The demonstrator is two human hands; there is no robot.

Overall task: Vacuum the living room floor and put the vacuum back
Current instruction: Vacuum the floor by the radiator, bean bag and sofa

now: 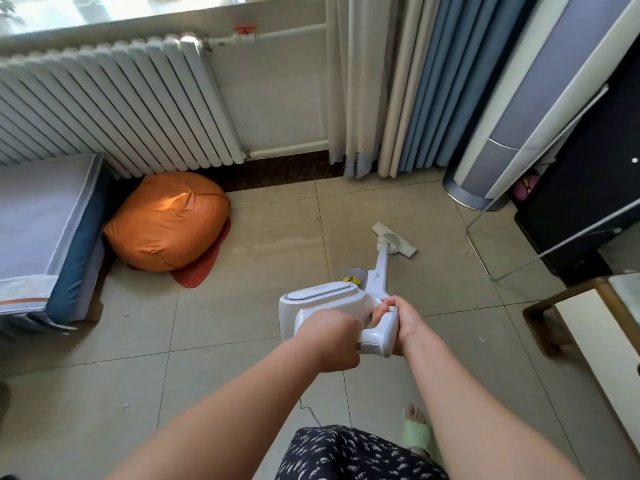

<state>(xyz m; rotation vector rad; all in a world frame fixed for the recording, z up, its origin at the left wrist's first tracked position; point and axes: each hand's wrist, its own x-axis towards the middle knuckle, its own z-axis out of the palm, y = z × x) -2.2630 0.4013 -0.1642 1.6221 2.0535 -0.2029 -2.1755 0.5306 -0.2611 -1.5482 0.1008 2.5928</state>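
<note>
A beige tiled floor (pixel 270 244) spreads below a white radiator (pixel 114 105), with an orange beanbag (pixel 166 220) against it. The white stick vacuum (pixel 325 299) slants forward, its floor head (pixel 394 240) flat on the tiles mid-room. Left hand (pixel 329 341) and right hand (pixel 403 323) both grip its handle with curled fingers
</note>
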